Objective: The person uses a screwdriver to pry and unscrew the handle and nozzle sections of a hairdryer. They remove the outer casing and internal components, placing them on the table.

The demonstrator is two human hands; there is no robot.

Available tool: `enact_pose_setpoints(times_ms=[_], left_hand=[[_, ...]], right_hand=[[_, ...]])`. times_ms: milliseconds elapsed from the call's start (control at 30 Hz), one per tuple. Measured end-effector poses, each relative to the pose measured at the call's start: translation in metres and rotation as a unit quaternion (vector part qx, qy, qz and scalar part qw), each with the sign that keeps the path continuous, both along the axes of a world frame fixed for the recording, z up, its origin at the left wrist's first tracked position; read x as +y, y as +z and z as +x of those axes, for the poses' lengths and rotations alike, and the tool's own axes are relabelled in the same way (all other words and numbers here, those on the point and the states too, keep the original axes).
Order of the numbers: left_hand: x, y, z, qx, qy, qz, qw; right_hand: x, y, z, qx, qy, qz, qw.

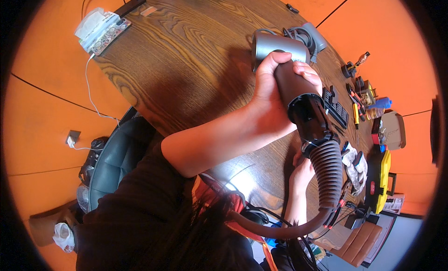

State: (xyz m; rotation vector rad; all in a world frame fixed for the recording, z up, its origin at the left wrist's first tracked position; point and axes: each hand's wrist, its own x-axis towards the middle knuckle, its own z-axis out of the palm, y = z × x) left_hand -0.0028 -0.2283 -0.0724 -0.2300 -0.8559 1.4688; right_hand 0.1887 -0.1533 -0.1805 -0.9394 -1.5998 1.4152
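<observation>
My left hand [275, 86] is wrapped round the brown handle of a hair dryer [280, 46], thumb on top, fingers curled over the far side. Its silver-grey barrel points away over the dark wooden table. At the handle's near end a black inner part [311, 119] shows. From there a thick ribbed cord sleeve [324, 170] runs down into a brown cord that bends back toward my body. Behind this sleeve, low at the table, is my right hand [302, 173]; its fingers are mostly hidden by the dryer and sleeve.
Beyond the dryer lies a grey device with a coiled cable [311, 35]. On the right are a keyboard [336, 107], screwdrivers, a blue roll [382, 103], work gloves [355, 166] and a yellow-black toolbox [382, 182]. A tissue pack [98, 26] and patterned phone [112, 37] sit far left, near a dark chair [112, 163].
</observation>
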Motion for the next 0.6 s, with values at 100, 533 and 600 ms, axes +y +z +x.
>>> enact_pose_setpoints(times_ms=[100, 533, 600], left_hand=[[0.0002, -0.0003, -0.0003, 0.019, 0.006, 0.004, 1.0], [-0.0008, 0.002, -0.0016, 0.003, 0.0, -0.006, 1.0], [-0.0006, 0.0007, -0.0015, 0.009, 0.005, -0.01, 1.0]], right_hand=[[-0.0001, 0.0002, 0.0002, 0.001, 0.002, 0.004, 1.0], [0.001, -0.0019, 0.0014, 0.017, 0.018, 0.005, 1.0], [0.0008, -0.0018, 0.0016, 0.001, 0.009, 0.006, 1.0]])
